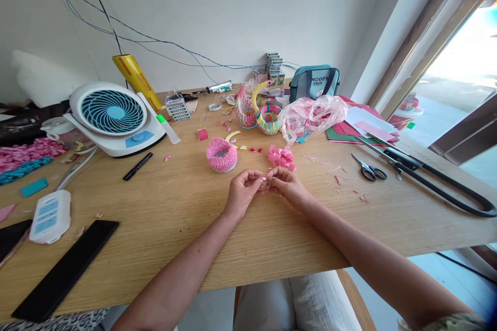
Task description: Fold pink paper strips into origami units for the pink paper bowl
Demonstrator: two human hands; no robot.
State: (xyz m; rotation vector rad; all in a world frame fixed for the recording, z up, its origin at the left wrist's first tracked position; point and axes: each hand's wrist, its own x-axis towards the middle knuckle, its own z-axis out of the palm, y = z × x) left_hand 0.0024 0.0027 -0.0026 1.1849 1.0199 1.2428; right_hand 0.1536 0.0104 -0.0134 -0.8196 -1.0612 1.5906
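Between the fingertips of both hands is a small pink paper piece (263,179), mostly covered by the fingers. My left hand (244,190) pinches it from the left, and my right hand (286,184) grips it from the right. Just beyond my right hand lies a heap of pink paper strips (280,156). A round pink basket of folded paper (221,156) stands beyond my left hand. Behind it are a pink folded-paper swan (245,113) and a multicoloured one with a yellow neck (268,120).
At the left stand a white fan (116,120), a black marker (137,166), a power strip (50,216) and a black slab (68,269). Scissors (370,169), a long black-handled cutter (430,176), paper sheets (368,119) and a plastic bag (314,115) lie right. A blue bag (314,83) stands behind.
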